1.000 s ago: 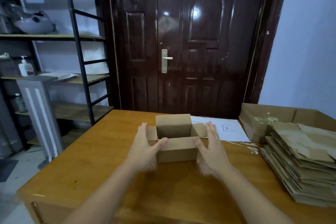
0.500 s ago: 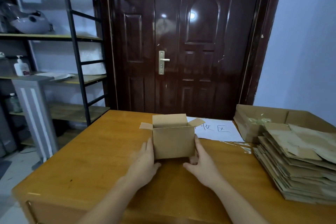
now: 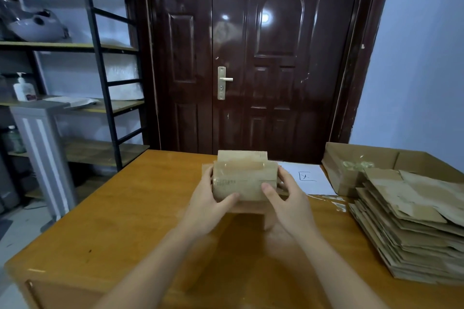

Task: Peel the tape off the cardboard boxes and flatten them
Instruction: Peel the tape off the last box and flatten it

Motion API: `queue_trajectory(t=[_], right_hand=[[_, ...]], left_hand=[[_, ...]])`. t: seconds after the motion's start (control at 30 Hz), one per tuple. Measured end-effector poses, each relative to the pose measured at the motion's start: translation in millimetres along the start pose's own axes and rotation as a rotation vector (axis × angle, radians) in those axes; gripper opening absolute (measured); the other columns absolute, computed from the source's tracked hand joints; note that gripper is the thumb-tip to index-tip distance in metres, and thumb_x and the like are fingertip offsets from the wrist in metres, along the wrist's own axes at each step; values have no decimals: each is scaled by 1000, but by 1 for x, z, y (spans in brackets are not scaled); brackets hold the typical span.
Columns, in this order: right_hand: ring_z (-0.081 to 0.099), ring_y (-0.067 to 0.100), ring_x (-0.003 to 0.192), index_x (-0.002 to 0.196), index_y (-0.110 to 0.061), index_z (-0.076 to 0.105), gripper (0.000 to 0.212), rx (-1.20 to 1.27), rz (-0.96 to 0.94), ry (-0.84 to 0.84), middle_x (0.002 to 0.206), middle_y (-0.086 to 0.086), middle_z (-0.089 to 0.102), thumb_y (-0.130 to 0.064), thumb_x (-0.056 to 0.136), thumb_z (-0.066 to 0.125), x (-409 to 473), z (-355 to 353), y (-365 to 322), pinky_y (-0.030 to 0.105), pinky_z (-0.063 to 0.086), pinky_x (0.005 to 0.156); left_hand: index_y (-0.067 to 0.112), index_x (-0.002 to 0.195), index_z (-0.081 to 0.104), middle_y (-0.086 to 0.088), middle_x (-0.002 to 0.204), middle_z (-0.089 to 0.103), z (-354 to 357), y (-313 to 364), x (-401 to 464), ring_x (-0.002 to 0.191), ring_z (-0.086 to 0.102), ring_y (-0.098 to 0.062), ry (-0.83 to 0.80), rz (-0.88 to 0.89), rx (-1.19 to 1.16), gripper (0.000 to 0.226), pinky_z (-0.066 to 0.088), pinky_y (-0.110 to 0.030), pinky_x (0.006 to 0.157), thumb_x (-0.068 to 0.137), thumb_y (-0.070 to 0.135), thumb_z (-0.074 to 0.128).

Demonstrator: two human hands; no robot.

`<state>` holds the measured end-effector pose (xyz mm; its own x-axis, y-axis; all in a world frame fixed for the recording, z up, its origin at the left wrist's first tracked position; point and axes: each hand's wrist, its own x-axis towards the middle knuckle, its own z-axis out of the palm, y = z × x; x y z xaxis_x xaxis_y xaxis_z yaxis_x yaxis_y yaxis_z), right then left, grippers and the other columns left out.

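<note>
A small cardboard box [image 3: 244, 179] is lifted above the middle of the wooden table [image 3: 125, 221] and tipped over, so its taped underside faces me. Clear tape [image 3: 247, 167] runs across that face. My left hand [image 3: 209, 204] grips the box's left side, thumb on the near face. On the right side my right hand [image 3: 288, 198] holds it the same way, thumb on the front. One flap sticks up behind the box.
A tall stack of flattened boxes [image 3: 411, 228] lies at the table's right edge. Behind it stands an open carton [image 3: 351, 158] with balled tape inside. A white sheet of paper [image 3: 308, 178] lies behind the box. A metal shelf rack [image 3: 100, 70] and dark door [image 3: 251, 57] stand beyond.
The box stood open-side up on the table with my hands sliding down its sides. Now both hands have lifted it and turned it over, showing the taped underside.
</note>
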<state>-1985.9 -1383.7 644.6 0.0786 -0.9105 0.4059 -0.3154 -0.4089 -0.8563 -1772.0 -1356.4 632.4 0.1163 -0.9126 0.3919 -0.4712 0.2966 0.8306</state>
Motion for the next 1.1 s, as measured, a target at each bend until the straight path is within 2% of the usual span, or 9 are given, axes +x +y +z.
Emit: queue_trajectory(t=[0.17, 0.3, 0.47, 0.63, 0.73, 0.83, 0.93, 1.03, 1.1], right_hand=[[58, -2, 106, 141, -39, 54, 44, -55, 63, 32, 115, -25, 64, -45, 98, 59, 15, -7, -5, 14, 44, 79], [56, 13, 110, 124, -29, 68, 35, -74, 203, 53, 110, -13, 64, -47, 101, 50, 29, -8, 0, 30, 42, 88], [53, 3, 96, 108, -32, 66, 21, -5, 342, -84, 109, -13, 63, -46, 101, 53, 31, -7, 16, 31, 41, 80], [54, 8, 94, 109, -23, 63, 25, 55, 364, -105, 111, -5, 61, -46, 98, 59, 32, -6, 19, 29, 43, 64], [60, 13, 100, 104, -27, 69, 20, -33, 264, -101, 107, -8, 66, -44, 98, 61, 36, -4, 21, 28, 49, 71], [58, 11, 112, 109, -29, 70, 14, -193, 7, -13, 110, -16, 64, -35, 96, 67, 32, -8, 26, 26, 46, 93], [46, 3, 126, 115, -27, 72, 22, -270, -333, -112, 127, -17, 59, -37, 97, 66, 7, -22, 20, 14, 32, 106], [40, -3, 133, 123, -28, 71, 45, -340, -404, -397, 136, -22, 57, -51, 84, 75, -13, -40, 23, 7, 26, 108], [31, -7, 141, 131, -31, 64, 57, -454, -443, -448, 144, -29, 48, -44, 79, 83, -18, -51, 33, 10, 22, 113]], left_hand=[[42, 160, 24, 24, 152, 44, -1, -5, 8, 137, 44, -4, -51, -6, 64, 94, 46, -34, 109, 83, 86, 55], [37, 161, 28, 11, 155, 46, 3, -4, 7, 137, 47, -14, -63, -136, -26, 62, 43, -34, 112, 104, 64, 31], [37, 138, 45, 9, 121, 60, -3, -17, 0, 109, 60, -11, -168, -152, 77, 31, 47, -13, 77, 108, 39, 49], [44, 137, 54, 24, 149, 41, -11, -25, -7, 126, 47, -3, -322, 77, 43, 46, 49, -18, 95, 99, 24, 68], [37, 127, 62, 31, 155, 36, -8, -19, -8, 145, 28, 5, -299, 216, 197, 39, 30, -27, 118, 92, 33, 76], [31, 125, 63, 29, 159, 34, 0, -4, -15, 152, 14, 8, -285, 287, 321, 41, 28, -33, 121, 89, 45, 76], [24, 121, 66, 20, 153, 49, 18, 2, -22, 149, 28, 4, -201, 391, 403, 44, 26, -28, 123, 89, 53, 74], [21, 111, 67, 12, 138, 63, 35, 2, -24, 134, 48, -5, -100, 461, 413, 44, 37, -31, 117, 84, 56, 73], [22, 117, 67, 13, 140, 62, 37, 1, -22, 132, 49, -7, -134, 497, 450, 50, 40, -30, 113, 83, 59, 72]])
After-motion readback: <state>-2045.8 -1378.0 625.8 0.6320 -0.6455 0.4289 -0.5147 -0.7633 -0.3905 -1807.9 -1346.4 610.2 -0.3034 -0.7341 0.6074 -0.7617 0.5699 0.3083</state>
